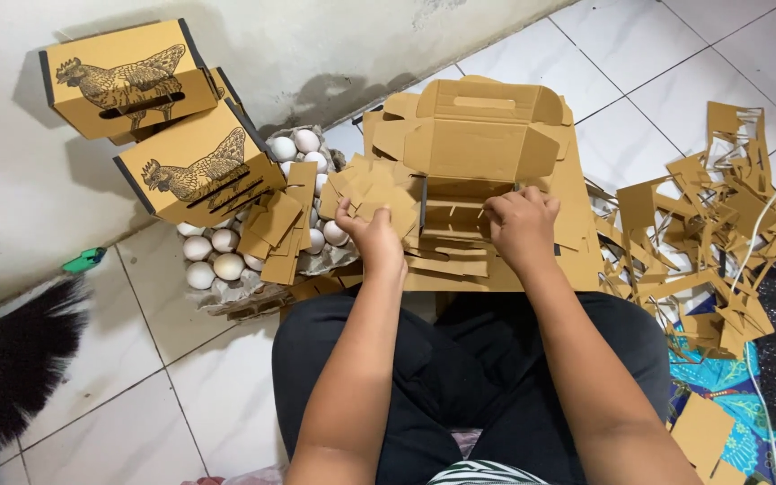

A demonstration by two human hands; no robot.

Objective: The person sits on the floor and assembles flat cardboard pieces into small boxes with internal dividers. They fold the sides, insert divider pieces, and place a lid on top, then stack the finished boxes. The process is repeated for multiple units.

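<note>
1. While the person sits on the tiled floor [181, 359] in dark trousers, both hands reach forward over a stack of flat brown cardboard sheets [577, 224] lying just past the knees.
2. The left hand [365, 229] is curled shut on a bunch of small cardboard slips [374, 193], fanned upward from the fist.
3. The right hand [521, 223] is bent into a loose fist, knuckles up, fingertips pressing into a half-folded cardboard box [478, 135] that lies open on top of the stack; whether it grips anything cannot be told.
4. Left of the stack, a grey tray of white eggs [213, 256] sits on the floor near the wall, with more cardboard slips lying across it.
5. Two finished boxes printed with a hen [199, 171] are piled at the wall, above the tray.
6. Cardboard offcuts [729, 224] are heaped at the right side of the floor.
7. A dark brush [20, 359] lies at the left edge.
</note>
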